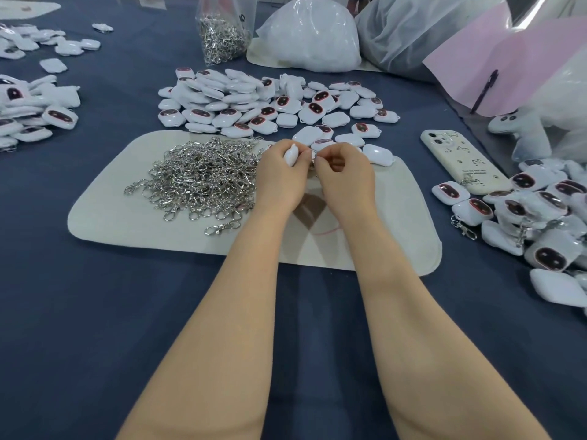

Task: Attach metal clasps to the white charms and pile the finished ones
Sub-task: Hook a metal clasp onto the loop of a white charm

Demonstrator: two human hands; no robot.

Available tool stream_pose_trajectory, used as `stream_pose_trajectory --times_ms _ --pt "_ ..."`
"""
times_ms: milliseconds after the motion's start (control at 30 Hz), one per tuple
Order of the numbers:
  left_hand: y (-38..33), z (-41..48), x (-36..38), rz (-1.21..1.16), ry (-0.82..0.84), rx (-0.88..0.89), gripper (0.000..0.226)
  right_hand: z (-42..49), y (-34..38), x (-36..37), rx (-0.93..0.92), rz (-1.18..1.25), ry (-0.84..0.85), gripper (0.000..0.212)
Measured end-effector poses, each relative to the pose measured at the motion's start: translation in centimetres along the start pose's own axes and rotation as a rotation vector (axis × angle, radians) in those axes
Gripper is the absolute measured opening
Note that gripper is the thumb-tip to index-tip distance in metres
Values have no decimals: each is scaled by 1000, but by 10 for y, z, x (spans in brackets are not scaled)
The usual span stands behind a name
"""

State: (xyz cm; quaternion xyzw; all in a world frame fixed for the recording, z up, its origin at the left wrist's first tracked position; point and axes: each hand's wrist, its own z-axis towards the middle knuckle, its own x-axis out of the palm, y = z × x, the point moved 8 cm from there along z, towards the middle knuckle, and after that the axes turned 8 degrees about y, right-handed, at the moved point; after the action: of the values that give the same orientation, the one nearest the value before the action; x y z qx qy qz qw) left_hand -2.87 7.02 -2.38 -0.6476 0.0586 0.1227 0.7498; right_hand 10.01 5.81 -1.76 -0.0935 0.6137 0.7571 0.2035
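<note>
My left hand (279, 173) grips a white charm (290, 155) edge-on over the beige mat (133, 217). My right hand (344, 176) is closed right beside it, pinching a small metal clasp (313, 163) that is mostly hidden by my fingers. A heap of loose silver clasps (200, 176) lies on the mat just left of my hands. A big pile of white charms with dark faces (254, 103) sits behind the mat. Charms with clasps attached (533, 217) are piled at the right.
A phone in a cream case (460, 160) lies right of the mat. A clear bag of clasps (222, 33) and white plastic bags (311, 36) stand at the back. More charms (31, 112) are heaped at the left. The table has a dark blue cloth (79, 312).
</note>
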Motion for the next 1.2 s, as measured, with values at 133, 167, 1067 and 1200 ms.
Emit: stream_pose_trajectory --times_ms 133,167,1067,1200 --pt "-1 -1 0 -14 -10 2 10 -1 0 2 -18 2 9 10" --pt "-2 -2 0 -16 -16 4 10 0 -1 2 -19 2 6 10" --pt "-17 -10 2 189 -61 150 7 -3 4 -1 -47 -99 -62 16" --pt "-15 -8 1 118 -61 101 7 -1 0 -2 -21 -69 -52 11"
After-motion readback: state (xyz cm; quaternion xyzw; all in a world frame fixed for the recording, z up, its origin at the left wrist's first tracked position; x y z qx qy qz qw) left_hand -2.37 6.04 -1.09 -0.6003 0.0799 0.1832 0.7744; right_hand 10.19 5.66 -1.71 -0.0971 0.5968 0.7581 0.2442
